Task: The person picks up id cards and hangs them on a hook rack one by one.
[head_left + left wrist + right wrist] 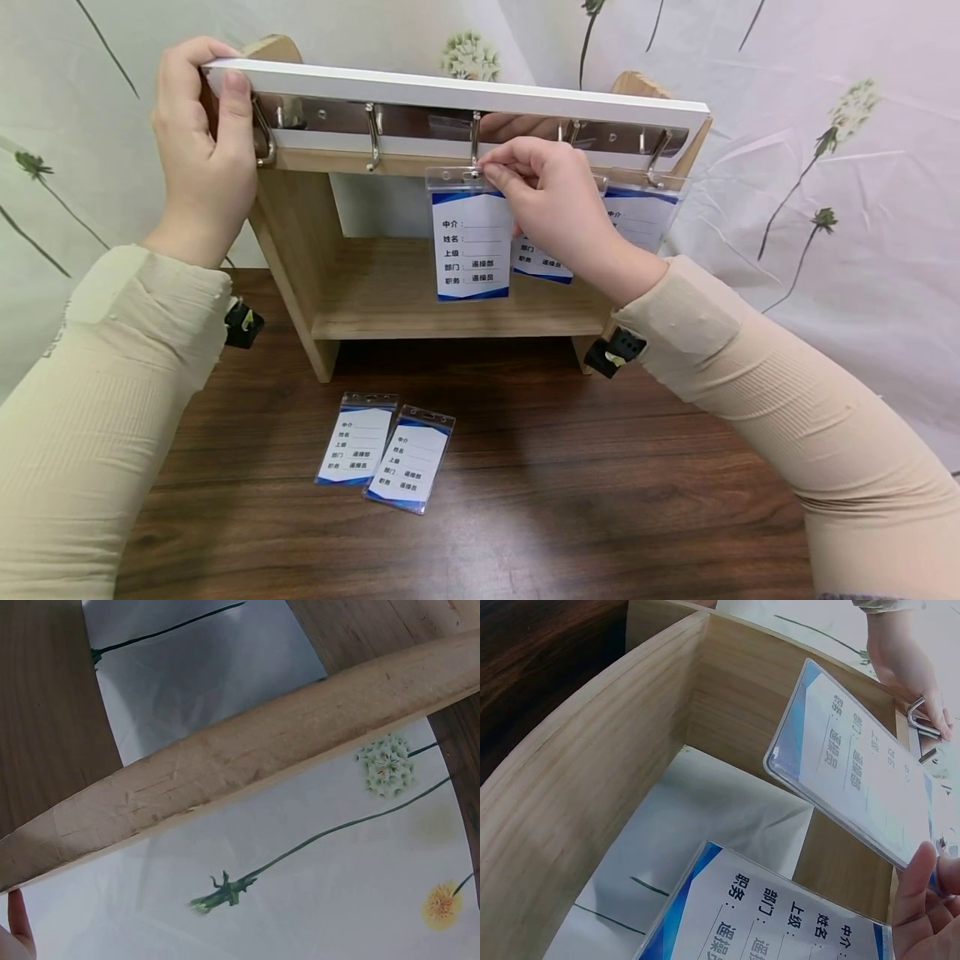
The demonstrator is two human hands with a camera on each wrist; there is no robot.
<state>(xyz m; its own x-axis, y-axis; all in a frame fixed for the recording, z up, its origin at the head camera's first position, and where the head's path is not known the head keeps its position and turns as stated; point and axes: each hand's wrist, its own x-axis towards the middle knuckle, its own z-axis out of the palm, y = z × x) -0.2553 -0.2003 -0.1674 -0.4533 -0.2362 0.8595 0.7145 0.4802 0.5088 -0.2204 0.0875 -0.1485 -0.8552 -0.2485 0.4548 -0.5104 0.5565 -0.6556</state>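
The relation I watch is at the top edge of the badge (471, 246): its slotted clear strip sits right at the lower end of the middle hook (476, 137), so close that I cannot tell from my views whether the slot is over the metal or just in front of it. The right hand (558, 187) is the nearer one; its thumb and forefinger are pinched together on the badge's upper right corner. From those fingers the badge lies down and to the left, its long axis nearly upright, along the hook's own line.

I see the left hand (198, 150) well off to the side, gripping the end of the white board (450, 81), thumb on the front face.

The badge is a clear, flat holder around a white insert, with blue bands at top and bottom and five rows of dark print; the upper three rows end in blank lines. It looks stiff to me, since it keeps its plane while held by one corner.

Just behind the right hand I make out a second badge (543, 267), partly covered, and a third (637, 217) below the far-right hook (660, 158). Two loose badges (410, 458) lie overlapping on the table (600, 467).
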